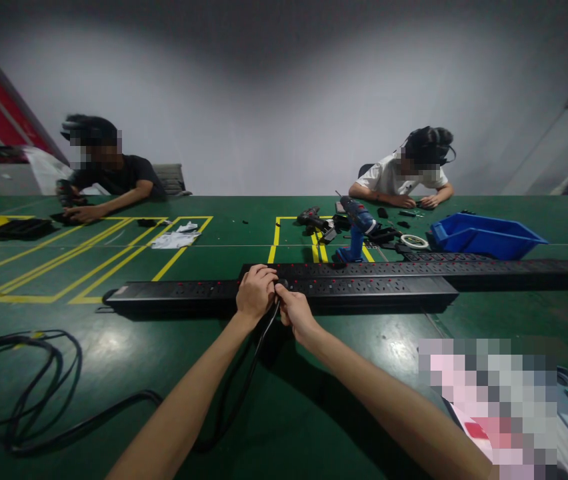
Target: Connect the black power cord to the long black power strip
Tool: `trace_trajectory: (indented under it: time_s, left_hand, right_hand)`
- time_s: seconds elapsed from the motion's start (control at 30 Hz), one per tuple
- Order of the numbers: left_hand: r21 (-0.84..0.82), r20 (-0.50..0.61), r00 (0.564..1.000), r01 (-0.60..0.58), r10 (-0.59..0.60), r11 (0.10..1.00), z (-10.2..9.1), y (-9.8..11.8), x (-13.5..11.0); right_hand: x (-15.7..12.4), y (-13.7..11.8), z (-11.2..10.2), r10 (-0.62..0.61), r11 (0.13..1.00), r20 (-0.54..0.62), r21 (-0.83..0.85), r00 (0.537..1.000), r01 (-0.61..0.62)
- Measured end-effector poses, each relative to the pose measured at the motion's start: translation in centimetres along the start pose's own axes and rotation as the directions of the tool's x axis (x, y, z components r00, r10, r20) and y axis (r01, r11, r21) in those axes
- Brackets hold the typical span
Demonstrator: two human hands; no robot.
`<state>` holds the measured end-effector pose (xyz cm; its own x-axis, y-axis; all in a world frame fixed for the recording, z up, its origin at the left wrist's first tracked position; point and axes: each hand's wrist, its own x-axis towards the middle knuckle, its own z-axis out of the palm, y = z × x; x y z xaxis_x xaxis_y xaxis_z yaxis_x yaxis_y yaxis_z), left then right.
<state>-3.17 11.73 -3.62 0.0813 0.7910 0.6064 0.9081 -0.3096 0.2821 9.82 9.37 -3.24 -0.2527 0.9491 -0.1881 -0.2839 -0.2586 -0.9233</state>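
A long black power strip point(364, 291) lies across the green table point(314, 400) in front of me, with a second strip point(489, 269) just behind it. My left hand point(255, 292) is closed on the near strip's front edge at its middle. My right hand point(294, 311) is pinched on the end of a black cable point(244, 387) right at the strip. The cable runs back under my arms and left to a loose coil point(19, 387).
A blue cordless drill point(357, 227), a roll of tape point(415, 241) and small black parts sit behind the strips. A blue bin point(484, 235) stands at the right. Two other people work at the table's far side. Yellow floor-tape lines mark the left half.
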Motion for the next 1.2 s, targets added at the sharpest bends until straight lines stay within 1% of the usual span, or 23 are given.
trace_trajectory:
  time_s: [0.2,0.33,0.4,0.5,0.6,0.87,0.93,1.1,1.2]
  left_hand:
    - [0.000,-0.008,1.000,0.007,-0.007,1.000,0.1,0.1,0.0]
    - [0.006,-0.009,1.000,0.005,-0.005,1.000,0.1,0.0,0.0]
    - [0.006,-0.005,1.000,-0.002,0.002,1.000,0.0,0.0,0.0]
    - [0.004,0.007,1.000,-0.015,0.015,1.000,-0.2,0.1,0.0]
    - [0.005,0.013,1.000,-0.019,0.019,1.000,-0.3,0.2,0.0]
    - [0.001,-0.002,1.000,-0.013,0.013,1.000,0.1,0.1,0.0]
    - [0.000,0.002,1.000,-0.015,0.015,1.000,0.0,0.1,0.0]
    - [0.003,0.023,1.000,-0.020,0.020,1.000,-0.3,0.1,0.0]
    - [0.005,0.026,0.999,-0.030,0.030,1.000,-0.4,0.2,0.0]
  right_hand:
    - [-0.3,0.6,-0.5,-0.067,0.995,0.041,-0.070,0.997,0.070]
    - [-0.1,0.9,-0.5,-0.086,0.992,0.045,-0.085,0.995,0.090]
    - [0.1,0.7,-0.3,-0.072,0.995,0.029,-0.070,0.997,0.074]
    - [0.3,0.4,0.0,-0.016,1.000,0.010,-0.011,1.000,0.016]
    - [0.3,0.2,0.0,0.016,1.000,0.013,0.026,1.000,-0.016]
    - [0.1,1.4,-0.4,-0.072,0.997,0.039,-0.026,0.997,0.073]
    - [0.1,1.3,-0.4,-0.066,0.998,0.035,-0.015,0.997,0.067]
    - [0.2,0.3,-0.1,0.001,0.998,0.043,0.056,0.999,-0.003]
    - [0.2,0.3,-0.1,0.009,0.999,0.043,0.050,0.999,-0.011]
